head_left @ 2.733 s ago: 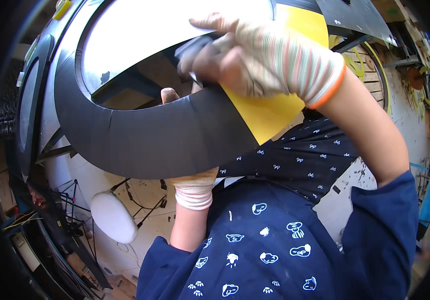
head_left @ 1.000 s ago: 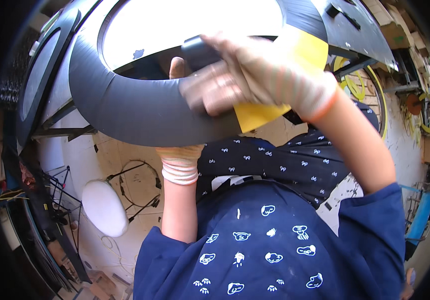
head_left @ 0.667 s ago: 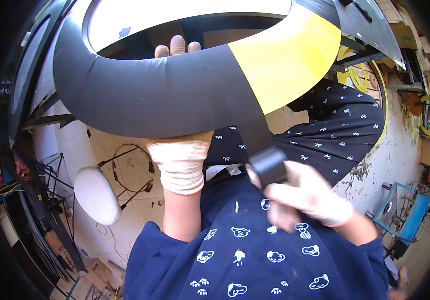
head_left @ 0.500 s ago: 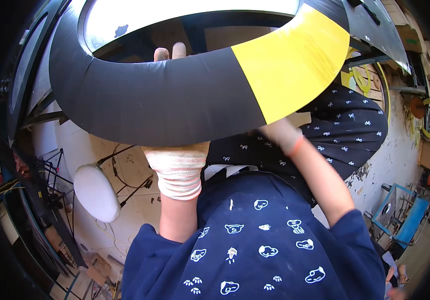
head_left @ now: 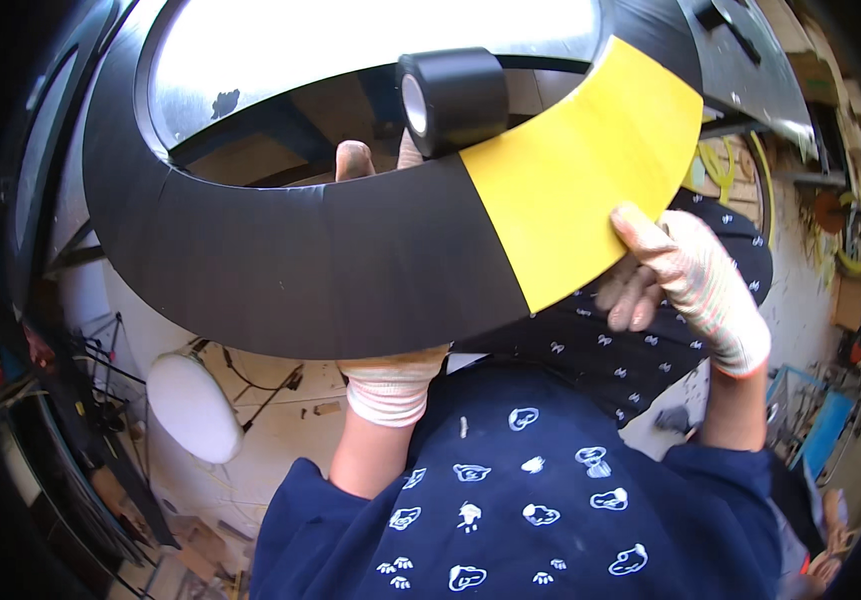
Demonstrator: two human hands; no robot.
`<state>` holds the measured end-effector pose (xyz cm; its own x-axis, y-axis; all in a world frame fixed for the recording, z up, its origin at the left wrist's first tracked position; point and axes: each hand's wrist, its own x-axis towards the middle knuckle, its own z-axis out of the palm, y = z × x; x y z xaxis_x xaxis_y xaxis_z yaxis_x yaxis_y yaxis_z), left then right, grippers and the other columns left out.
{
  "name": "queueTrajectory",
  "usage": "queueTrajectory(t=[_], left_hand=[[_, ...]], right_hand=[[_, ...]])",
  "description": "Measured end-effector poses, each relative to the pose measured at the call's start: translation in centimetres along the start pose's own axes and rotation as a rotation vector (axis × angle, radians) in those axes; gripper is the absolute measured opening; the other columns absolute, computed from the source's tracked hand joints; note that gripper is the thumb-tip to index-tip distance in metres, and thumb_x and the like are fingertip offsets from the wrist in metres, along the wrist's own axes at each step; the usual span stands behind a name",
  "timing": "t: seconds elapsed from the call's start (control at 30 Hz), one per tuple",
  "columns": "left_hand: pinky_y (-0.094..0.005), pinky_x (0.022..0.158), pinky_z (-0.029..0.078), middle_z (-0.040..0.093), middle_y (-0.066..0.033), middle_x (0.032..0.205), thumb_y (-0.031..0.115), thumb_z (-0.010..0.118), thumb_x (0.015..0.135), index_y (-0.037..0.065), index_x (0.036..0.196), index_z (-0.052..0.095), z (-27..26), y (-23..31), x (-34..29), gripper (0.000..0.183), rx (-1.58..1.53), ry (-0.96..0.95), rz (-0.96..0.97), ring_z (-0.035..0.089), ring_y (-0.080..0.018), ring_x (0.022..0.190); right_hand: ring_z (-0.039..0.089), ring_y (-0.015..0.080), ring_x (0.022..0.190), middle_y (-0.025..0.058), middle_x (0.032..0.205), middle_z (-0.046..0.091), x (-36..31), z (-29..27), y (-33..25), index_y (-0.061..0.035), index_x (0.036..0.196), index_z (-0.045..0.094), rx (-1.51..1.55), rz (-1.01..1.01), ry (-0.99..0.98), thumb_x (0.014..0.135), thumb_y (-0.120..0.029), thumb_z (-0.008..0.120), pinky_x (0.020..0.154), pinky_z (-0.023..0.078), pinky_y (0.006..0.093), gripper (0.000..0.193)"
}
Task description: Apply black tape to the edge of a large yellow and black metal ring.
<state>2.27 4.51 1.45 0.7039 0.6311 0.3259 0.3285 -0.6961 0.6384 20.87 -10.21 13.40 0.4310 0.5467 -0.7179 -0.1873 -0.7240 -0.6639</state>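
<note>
A broad flat ring, wrapped in smooth black tape with a bare yellow section at the right, spans the view in front of me. My left hand, in a knit glove, reaches under its near side. Most of that hand is hidden; its fingertips curl up past the inner edge. A roll of black tape stands at the inner edge beside those fingertips, where black meets yellow. What holds the roll up is hidden. My gloved right hand grips the outer yellow edge, thumb on top and fingers below.
A bright metal surface lies beyond the ring. To the left stands a white round padded seat near thin black rods. A blue-framed cart stands at the right, with yellow rings farther up. Patterned black cloth covers my lap.
The tape roll has come into view at the inner edge. My right hand has moved from below the ring to its right outer edge. The ring's near side sits lower in view.
</note>
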Motion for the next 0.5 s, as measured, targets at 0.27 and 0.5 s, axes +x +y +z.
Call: queueTrajectory(t=[0.27, 0.5], left_hand=[[-0.0366, 0.115, 0.034, 0.036, -0.0099, 0.159, 0.030, 0.042, 0.106, 0.010, 0.159, 0.022, -0.7, -0.3, -0.7, 0.059, -1.357, 0.087, -0.169, 0.043, -0.0214, 0.138], [-0.0375, 0.115, 0.037, 0.046, -0.0098, 0.152, 0.029, 0.061, 0.097, 0.008, 0.149, 0.040, -0.6, 1.9, 0.9, 0.060, 0.113, 0.181, 0.123, 0.044, -0.0291, 0.140]], right_hand=[[0.072, 0.0193, 0.077, 0.0215, 0.103, 0.070, 1.8, 1.5, -4.2, -0.0034, 0.144, 0.048, -0.058, -0.729, -0.360, 0.106, -0.039, 0.046, 0.062, 0.056, 0.0210, 0.052], [0.069, 0.0203, 0.091, 0.0322, 0.118, 0.063, 5.9, 3.7, -7.7, 0.0013, 0.126, 0.053, 0.546, -0.162, -0.859, 0.104, -0.029, 0.053, 0.067, 0.058, 0.0203, 0.038]])
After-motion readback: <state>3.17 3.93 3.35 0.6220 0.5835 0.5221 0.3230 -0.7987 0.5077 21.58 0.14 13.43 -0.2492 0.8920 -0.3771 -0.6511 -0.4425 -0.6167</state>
